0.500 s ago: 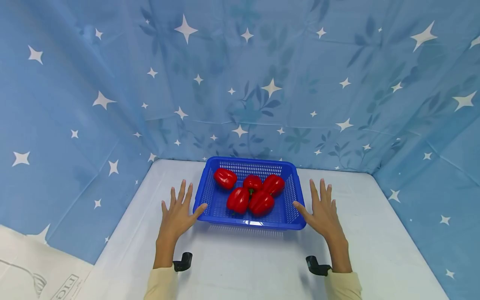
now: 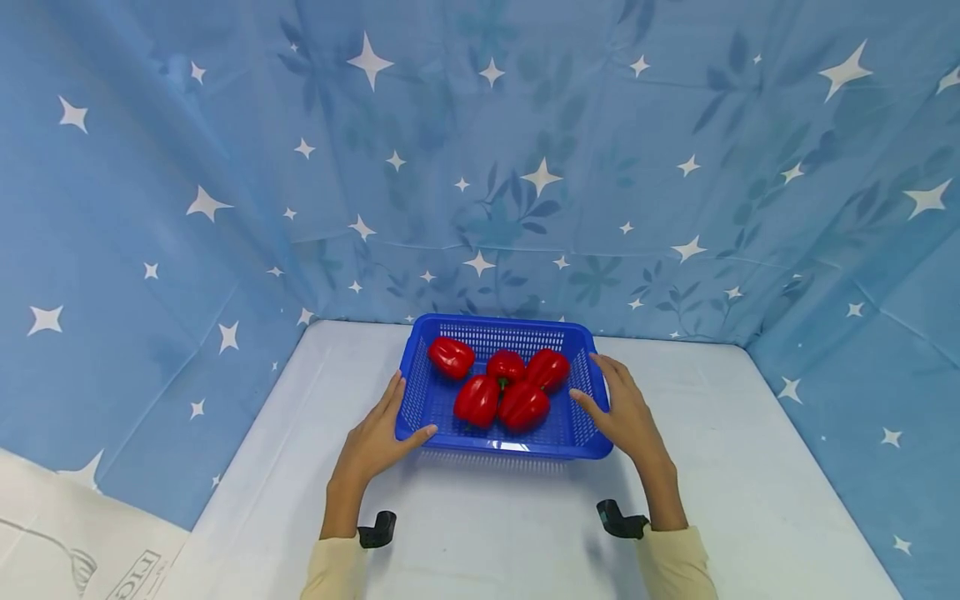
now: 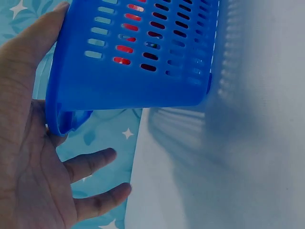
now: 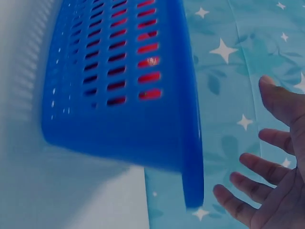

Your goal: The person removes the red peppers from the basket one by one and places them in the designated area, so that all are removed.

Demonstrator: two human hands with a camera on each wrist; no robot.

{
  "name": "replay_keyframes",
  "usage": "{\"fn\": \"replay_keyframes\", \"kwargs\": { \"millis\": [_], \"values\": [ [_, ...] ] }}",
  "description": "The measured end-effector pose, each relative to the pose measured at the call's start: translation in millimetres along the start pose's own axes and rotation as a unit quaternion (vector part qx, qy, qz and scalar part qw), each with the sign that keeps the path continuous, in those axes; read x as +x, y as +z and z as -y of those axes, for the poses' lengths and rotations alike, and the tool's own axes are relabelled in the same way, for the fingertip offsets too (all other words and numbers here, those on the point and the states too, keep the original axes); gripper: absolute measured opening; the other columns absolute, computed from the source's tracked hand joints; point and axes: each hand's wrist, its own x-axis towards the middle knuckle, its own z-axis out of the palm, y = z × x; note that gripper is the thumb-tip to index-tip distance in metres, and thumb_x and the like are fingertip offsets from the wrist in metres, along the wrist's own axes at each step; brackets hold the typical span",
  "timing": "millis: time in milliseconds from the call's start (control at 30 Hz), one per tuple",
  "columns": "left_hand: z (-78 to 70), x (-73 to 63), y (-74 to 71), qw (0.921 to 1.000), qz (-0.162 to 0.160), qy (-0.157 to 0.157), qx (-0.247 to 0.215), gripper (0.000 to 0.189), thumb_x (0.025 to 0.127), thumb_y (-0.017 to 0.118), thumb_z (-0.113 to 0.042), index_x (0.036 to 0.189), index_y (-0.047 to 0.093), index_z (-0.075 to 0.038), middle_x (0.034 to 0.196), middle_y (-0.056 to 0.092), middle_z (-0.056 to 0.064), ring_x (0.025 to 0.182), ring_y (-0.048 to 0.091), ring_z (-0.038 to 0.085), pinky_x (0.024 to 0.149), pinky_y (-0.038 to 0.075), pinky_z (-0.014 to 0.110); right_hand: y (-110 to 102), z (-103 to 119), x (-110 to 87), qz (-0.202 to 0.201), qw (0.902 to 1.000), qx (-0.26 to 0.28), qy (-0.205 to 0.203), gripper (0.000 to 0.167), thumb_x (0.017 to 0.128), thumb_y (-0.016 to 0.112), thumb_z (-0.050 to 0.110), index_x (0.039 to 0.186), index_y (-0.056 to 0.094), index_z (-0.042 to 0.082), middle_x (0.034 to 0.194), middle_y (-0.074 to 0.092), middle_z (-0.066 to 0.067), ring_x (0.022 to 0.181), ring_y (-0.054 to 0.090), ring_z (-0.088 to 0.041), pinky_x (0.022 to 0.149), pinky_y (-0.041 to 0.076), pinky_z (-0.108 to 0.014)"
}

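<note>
Head view, blue curtain: a star-printed curtain [image 2: 480, 125] stands behind and on both sides of the work area.
White table: the white table [image 2: 487, 517] lies before the person, its far edge against the curtain.
Pale cloth: a pale cloth [image 2: 97, 542] with a whisk drawn on it shows at the lower left.
Blue basket: the blue basket [image 2: 465, 441] sits on the far half of the table, between the two hands and ahead of both wrists. Its long axis runs from left to right, the right end angled slightly toward the person.
Left hand: the left hand [image 2: 378, 442] is at the near left corner. Its wrist view shows the thumb against the rim, one finger partly hidden behind it, and two others extended and spread; the hand is not curled round the basket. Whether it presses cannot be told.
Right hand: the right hand [image 2: 630, 417] is beside the right end. Its thumb seems to overlap the basket from above, but the right wrist view shows a gap between the spread, slightly bent fingers and the rim; it holds nothing.
Nearer hand: the left; the basket lies to its right, and to the right hand's left.
Red peppers: five lie inside, one [image 2: 451, 357] apart at the far left, four clustered by the middle [image 2: 523, 407].
Wrist mounts: a black mount [image 2: 378, 530] shows at the left wrist, another black mount [image 2: 621, 521] at the right.
</note>
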Motion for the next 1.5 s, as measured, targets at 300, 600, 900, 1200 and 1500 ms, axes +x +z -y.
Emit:
{"fn": "replay_keyframes", "kwargs": {
  "millis": [300,600,900,1200,1500],
  "values": [
    [1.7,-1.2,3.1,0.9990,0.027,-0.013,-0.032,0.111,0.076,0.053,-0.082,0.158,-0.001,-0.030,0.167,0.002,-0.003,0.146,0.028,0.041,0.102,0.040,0.067,11,12,10.3,0.047,0.9978,0.045,-0.007,0.075,0.089,0.068,0.041,0.150,0.037,0.010,0.152,0.035,-0.024,0.140,0.036,-0.046,0.100,0.042,-0.064],
    [3.7,-2.1,2.2,0.9987,0.027,-0.017,-0.040,0.111,0.076,0.053,-0.081,0.157,-0.003,-0.032,0.167,0.000,-0.003,0.145,0.029,0.043,0.100,0.042,0.067,17,20,26.7,0.109,0.9897,0.091,0.024,0.073,0.089,0.071,0.031,0.148,0.038,0.004,0.150,0.038,-0.028,0.134,0.042,-0.049,0.098,0.046,-0.061],
    [3.3,-2.3,0.6,0.9987,0.027,-0.020,-0.039,0.110,0.076,0.053,-0.081,0.158,-0.002,-0.031,0.167,0.000,-0.003,0.145,0.030,0.043,0.100,0.041,0.067,20,18,51.0,0.219,0.9414,0.226,0.121,0.069,0.088,0.073,0.025,0.147,0.039,0.009,0.146,0.038,-0.030,0.128,0.047,-0.052,0.093,0.052,-0.058],
    [2.7,-2.3,1.1,0.9985,0.032,-0.020,-0.038,0.110,0.077,0.054,-0.080,0.158,-0.002,-0.031,0.167,-0.001,-0.003,0.144,0.030,0.044,0.100,0.040,0.068,24,9,64.4,0.282,0.8909,0.299,0.193,0.070,0.086,0.076,0.023,0.146,0.042,0.012,0.143,0.041,-0.026,0.131,0.044,-0.050,0.090,0.052,-0.060],
    [4.1,-2.3,1.9,0.9988,0.027,-0.017,-0.038,0.109,0.077,0.053,-0.081,0.158,-0.002,-0.032,0.167,0.000,-0.002,0.144,0.031,0.045,0.100,0.041,0.068,32,10,71.8,0.333,0.8765,0.272,0.217,0.075,0.083,0.077,0.024,0.148,0.040,0.016,0.151,0.032,-0.024,0.123,0.051,-0.050,0.083,0.057,-0.056]
  ]
}}
